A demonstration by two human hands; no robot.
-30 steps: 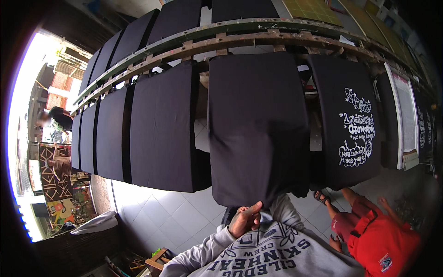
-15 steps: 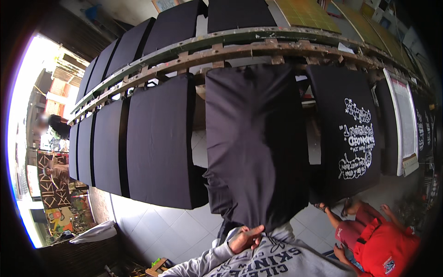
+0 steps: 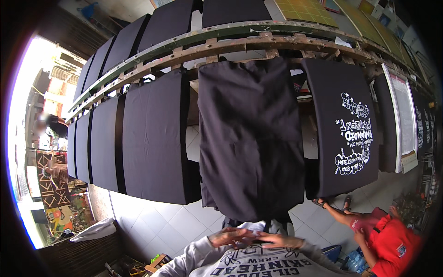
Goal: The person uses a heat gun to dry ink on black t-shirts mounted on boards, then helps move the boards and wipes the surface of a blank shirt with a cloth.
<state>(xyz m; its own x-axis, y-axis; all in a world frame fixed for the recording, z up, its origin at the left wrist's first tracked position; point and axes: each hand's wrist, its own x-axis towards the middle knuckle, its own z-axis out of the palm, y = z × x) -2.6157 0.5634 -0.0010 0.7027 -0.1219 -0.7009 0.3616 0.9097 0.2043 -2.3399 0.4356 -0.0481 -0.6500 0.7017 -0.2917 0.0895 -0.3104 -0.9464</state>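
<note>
In front of my grey sweatshirt (image 3: 240, 264), my left hand (image 3: 230, 237) and my right hand (image 3: 280, 241) come together with fingers stretched towards each other. I see nothing held in either of them. Just beyond the fingers hangs the near hem of a black T-shirt (image 3: 251, 143), draped over a board and apart from my hands. Loose folds run across its upper half, and its lower edge sags unevenly. A small white patch (image 3: 253, 226) shows between my hands and the hem; what it is I cannot make out.
Stretched black shirts lie on boards to the left (image 3: 157, 138) and behind the wooden rail (image 3: 221, 51). On the right stand a black shirt with white print (image 3: 339, 124) and a white-framed screen (image 3: 400, 115). A person in a red shirt (image 3: 394, 247) is close at lower right.
My left hand has let go of the shirt's near hem, and my right hand has come into view beside it. The cloth, pulled taut before, now lies slack and wrinkled.
</note>
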